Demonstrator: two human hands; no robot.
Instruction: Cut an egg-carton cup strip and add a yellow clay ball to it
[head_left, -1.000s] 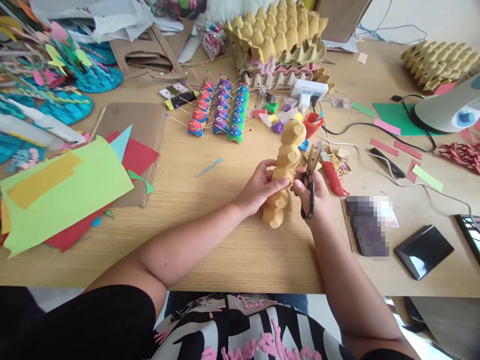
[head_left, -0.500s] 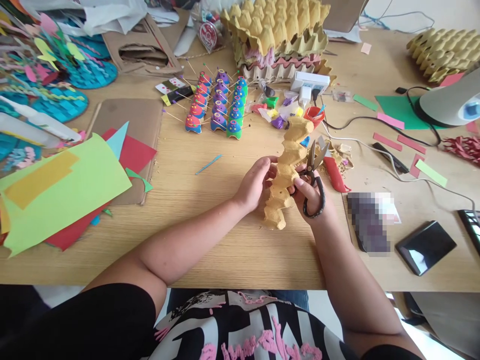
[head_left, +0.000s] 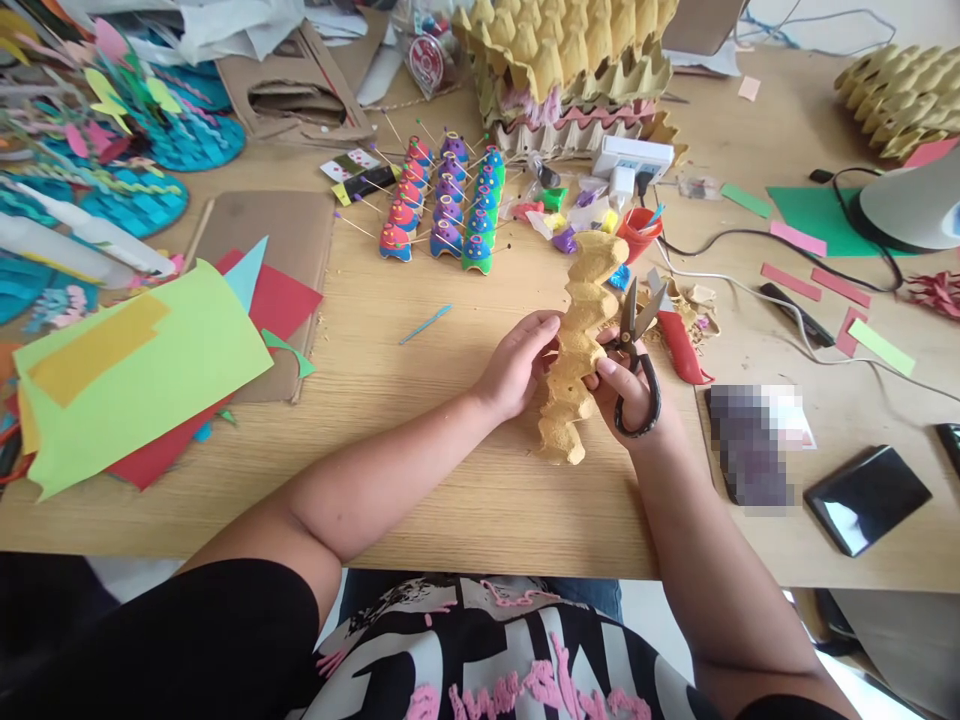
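A yellow egg-carton strip [head_left: 576,340], cut to one row of bumps, is held upright-slanting above the table. My left hand [head_left: 521,362] is closed on its left edge, the fingertips hidden behind it. My right hand [head_left: 634,388] has the black-handled scissors [head_left: 634,345] hooked on it, blades parted and pointing away from me. The thumb of that hand also presses the strip's right edge. Beyond the strip stand three rows of painted egg-carton caterpillars, red [head_left: 403,205], purple [head_left: 448,205] and green [head_left: 482,215], with stick feelers.
Egg trays [head_left: 570,60] are stacked at the back. A red cup [head_left: 637,235], clay packets and a power strip [head_left: 634,158] lie before them. Coloured paper [head_left: 142,370] covers the left; a red-handled cutter [head_left: 681,348], phone and black box [head_left: 866,500] are at right.
The whole view has shifted slightly, so things appear a little further right. Both hands keep their hold on the strip, and the scissors stay parted in my right hand.
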